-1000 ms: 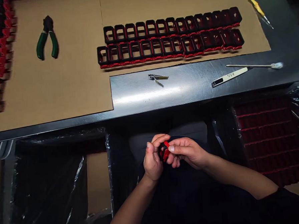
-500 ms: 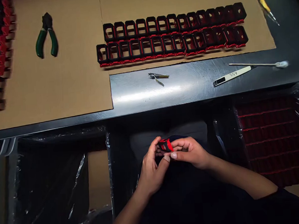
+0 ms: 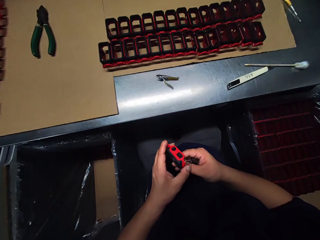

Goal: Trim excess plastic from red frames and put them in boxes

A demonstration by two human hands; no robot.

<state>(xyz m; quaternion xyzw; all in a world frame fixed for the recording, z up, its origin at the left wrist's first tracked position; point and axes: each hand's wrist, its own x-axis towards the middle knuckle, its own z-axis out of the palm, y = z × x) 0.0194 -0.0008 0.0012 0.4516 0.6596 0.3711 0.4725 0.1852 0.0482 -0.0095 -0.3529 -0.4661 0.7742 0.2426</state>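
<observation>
A small red and black plastic housing (image 3: 176, 153) is held between my two hands, in front of my body and below the table edge. My left hand (image 3: 164, 170) is closed round its left end and near side, with the thumb at the lower right corner. My right hand (image 3: 205, 164) pinches its right side; those fingertips are partly hidden behind the part. The red face, with a round and a square black patch, is turned up. On the cardboard (image 3: 75, 85) stand two rows of similar black and red housings (image 3: 154, 45).
Green-handled cutting pliers (image 3: 42, 33) lie on the cardboard. Nail clippers (image 3: 167, 79), a white A55 tool (image 3: 249, 78), a cotton swab (image 3: 275, 65) and a yellow-handled tool (image 3: 286, 0) lie along the table. Plastic-lined boxes stand below, the right one holding rows of red parts (image 3: 290, 149).
The housing has been turned in my hands, so its red face with black patches now shows. My left thumb has shifted right. The whole view has moved slightly.
</observation>
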